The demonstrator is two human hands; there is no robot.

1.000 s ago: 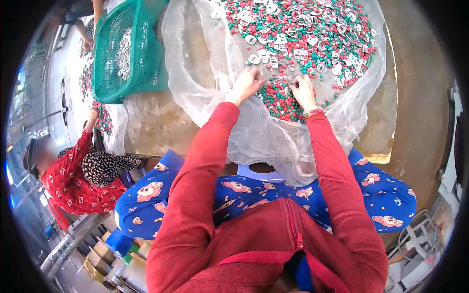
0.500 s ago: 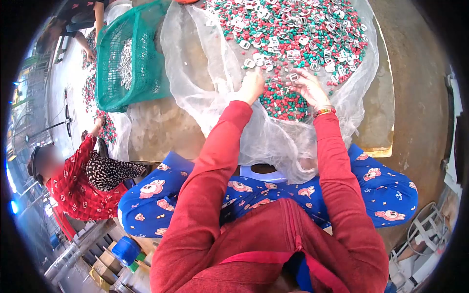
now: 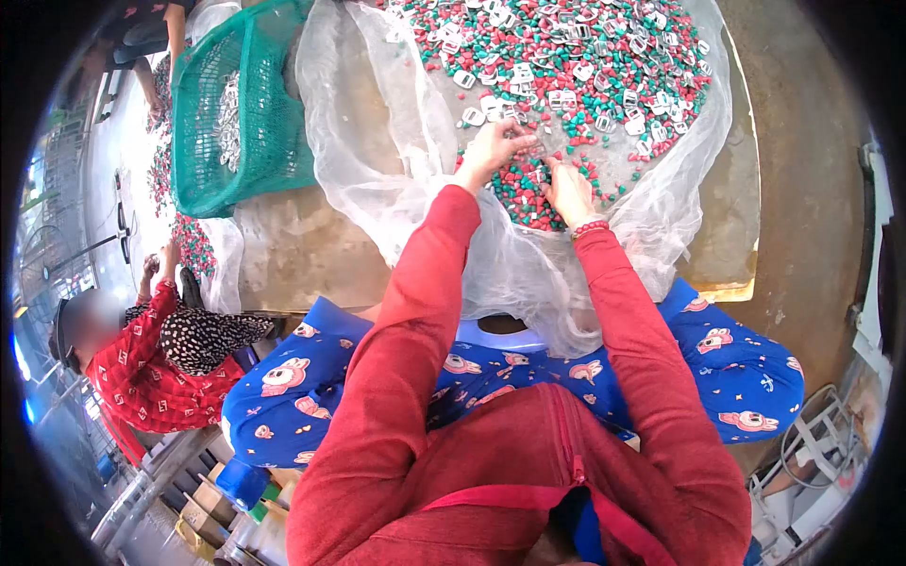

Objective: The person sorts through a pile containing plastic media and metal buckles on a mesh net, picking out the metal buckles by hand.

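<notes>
Red and green pieces (image 3: pixel 528 193) lie in a small pile on white mesh cloth (image 3: pixel 377 170). My left hand (image 3: pixel 493 149) is over the pile's upper left edge, its fingers bent together; whatever they hold is too small to make out. On the pile's right side is my right hand (image 3: pixel 569 191), fingers bent toward the pieces, with their tips partly hidden. Beyond both hands spreads a larger heap of red and green pieces (image 3: pixel 604 71) mixed with metal buckles (image 3: pixel 562 100). A few buckles lie close above my left hand.
A green basket (image 3: pixel 274 151) with metal buckles inside stands at the left of the table (image 3: pixel 293 255). A person in a patterned red top (image 3: pixel 156 377) sits at the far left, and another person's arm (image 3: pixel 149 85) reaches in at the upper left.
My left hand has turned and bent over the pile. My right hand has moved left and down onto it, and the buckle at its fingers no longer shows. The seated person's arm has pulled back.
</notes>
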